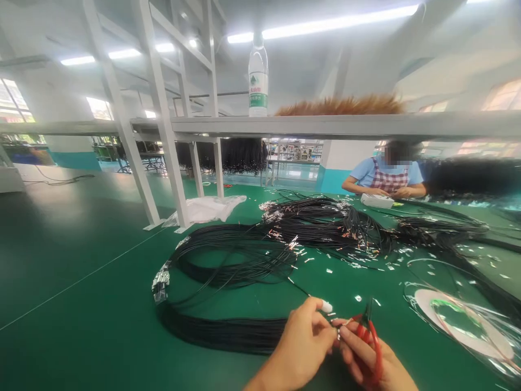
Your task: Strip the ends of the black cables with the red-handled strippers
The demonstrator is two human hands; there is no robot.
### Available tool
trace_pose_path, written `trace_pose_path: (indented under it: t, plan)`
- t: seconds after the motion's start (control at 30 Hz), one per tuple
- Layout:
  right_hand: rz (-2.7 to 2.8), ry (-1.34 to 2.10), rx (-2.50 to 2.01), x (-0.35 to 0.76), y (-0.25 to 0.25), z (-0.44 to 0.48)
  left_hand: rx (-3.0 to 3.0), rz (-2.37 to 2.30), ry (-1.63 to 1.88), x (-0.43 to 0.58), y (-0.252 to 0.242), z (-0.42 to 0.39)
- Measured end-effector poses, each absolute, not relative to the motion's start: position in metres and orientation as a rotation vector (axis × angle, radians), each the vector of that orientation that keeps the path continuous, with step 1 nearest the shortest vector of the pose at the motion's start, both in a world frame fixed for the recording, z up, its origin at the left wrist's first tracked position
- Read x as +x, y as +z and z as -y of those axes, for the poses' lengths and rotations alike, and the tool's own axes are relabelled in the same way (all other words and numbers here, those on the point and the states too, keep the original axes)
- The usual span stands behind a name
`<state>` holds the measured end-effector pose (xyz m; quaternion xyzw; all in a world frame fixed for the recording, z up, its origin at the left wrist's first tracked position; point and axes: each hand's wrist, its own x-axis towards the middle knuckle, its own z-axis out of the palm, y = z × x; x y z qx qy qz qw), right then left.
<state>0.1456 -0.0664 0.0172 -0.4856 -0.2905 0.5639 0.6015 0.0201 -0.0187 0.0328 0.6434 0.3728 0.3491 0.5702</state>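
Note:
Near the bottom of the head view, my left hand (pixel 303 342) is closed, its fingertips pinching the end of a black cable. A white cover sits on one of its fingertips. My right hand (pixel 372 355) touches the same small cable end with thumb and finger. Red-handled cutters (pixel 376 347) rest in that hand, their dark jaws pointing up. A long bundle of black cables (pixel 228 334) curves from my left hand round to a silvery wrapped part (pixel 161 282). Thinner loops (pixel 228 255) lie behind it on the green table (pixel 101 320).
More black cables (pixel 325 222) are heaped behind, among scattered white scraps. A white reel (pixel 464 320) lies at the right. White shelf posts (pixel 163 114) stand at the left, with a bottle (pixel 258 81) on the shelf. Across the table sits a person (pixel 386 176) in a checked apron.

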Motion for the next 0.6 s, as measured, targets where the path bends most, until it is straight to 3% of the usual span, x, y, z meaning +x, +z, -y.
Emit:
trace_pose_path:
  t: [0.23, 0.6]
  plan:
    - [0.804, 1.341, -1.176, 0.145, 0.016, 0.070, 1.355, -0.824, 0.815, 0.013, 0.057, 0.019]
    - [1.008, 1.264, -1.257, 0.147, 0.005, 0.065, 1.363, -0.855, 0.916, 0.019, 0.050, 0.020]
